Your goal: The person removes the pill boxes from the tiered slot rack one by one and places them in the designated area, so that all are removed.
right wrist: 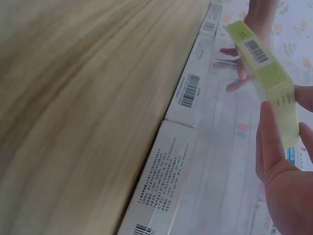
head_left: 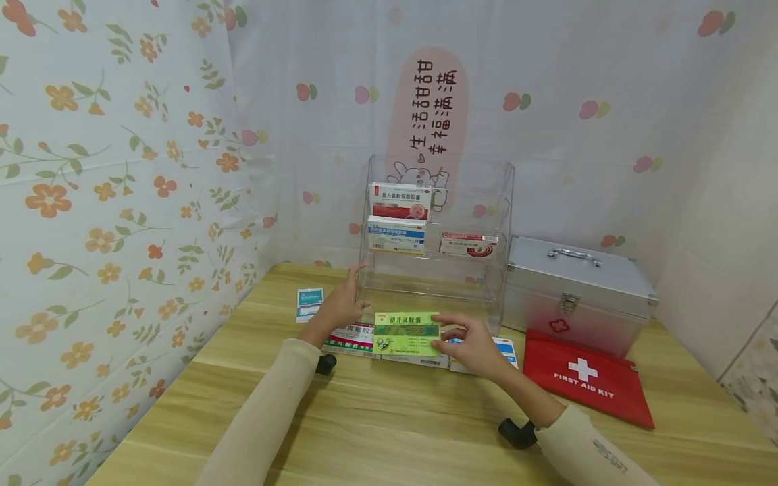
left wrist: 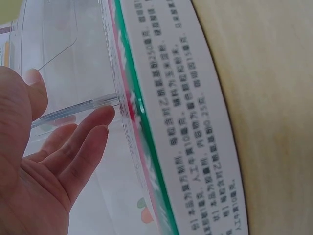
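Note:
My right hand (head_left: 471, 344) pinches the right end of a green-yellow medicine box (head_left: 404, 334) between thumb and fingers. The box is held above a row of boxes on the table, in front of the clear acrylic shelf (head_left: 425, 287). In the right wrist view, its barcoded side (right wrist: 257, 51) faces the camera. My left hand (head_left: 340, 307) is at the lower left edge of the shelf, fingers extended and thumb apart. The left wrist view shows these fingers (left wrist: 80, 156) beside a clear shelf edge; whether they touch it, I cannot tell.
Red-and-white (head_left: 400, 201), blue-and-white (head_left: 396, 236) and red-patterned (head_left: 469, 246) boxes stand on the shelf. Boxes (head_left: 349, 341) lie along its front. A teal-and-white packet (head_left: 310, 305) lies left. A silver case (head_left: 577, 283) and red first aid pouch (head_left: 586, 378) sit right.

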{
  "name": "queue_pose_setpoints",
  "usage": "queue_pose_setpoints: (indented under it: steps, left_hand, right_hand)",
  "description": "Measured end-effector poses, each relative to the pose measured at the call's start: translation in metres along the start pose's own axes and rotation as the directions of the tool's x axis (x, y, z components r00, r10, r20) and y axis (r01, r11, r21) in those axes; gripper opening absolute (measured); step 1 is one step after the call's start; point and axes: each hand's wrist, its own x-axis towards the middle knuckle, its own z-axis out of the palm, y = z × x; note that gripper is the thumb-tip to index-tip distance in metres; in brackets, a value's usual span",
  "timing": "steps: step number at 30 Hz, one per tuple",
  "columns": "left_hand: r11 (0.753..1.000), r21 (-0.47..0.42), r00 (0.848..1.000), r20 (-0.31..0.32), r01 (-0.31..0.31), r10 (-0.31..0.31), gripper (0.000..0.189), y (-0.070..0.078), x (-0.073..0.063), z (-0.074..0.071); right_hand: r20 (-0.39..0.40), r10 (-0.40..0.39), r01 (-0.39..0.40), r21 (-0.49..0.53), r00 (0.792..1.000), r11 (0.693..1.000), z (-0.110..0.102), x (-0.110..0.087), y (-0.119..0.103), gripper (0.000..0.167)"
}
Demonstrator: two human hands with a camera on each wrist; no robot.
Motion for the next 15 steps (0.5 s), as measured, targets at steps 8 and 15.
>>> queue_pose_setpoints:
  steps: [8,15]
  left_hand:
    - [1.000,0.006,1.000,0.010,0.018,-0.018,0.089,0.000,-0.001,0.001]
    - [1.000,0.008,1.000,0.013,0.011,-0.011,0.089,0.000,0.000,0.000]
  right_hand:
    - [0.035,0.055,-0.055,0.017,0.998,0.998,0.000,-0.009,0.000,0.047]
    - [0.067,0.092,-0.092,-0.008,0.993,0.996,-0.002,-0.017,-0.002,0.047]
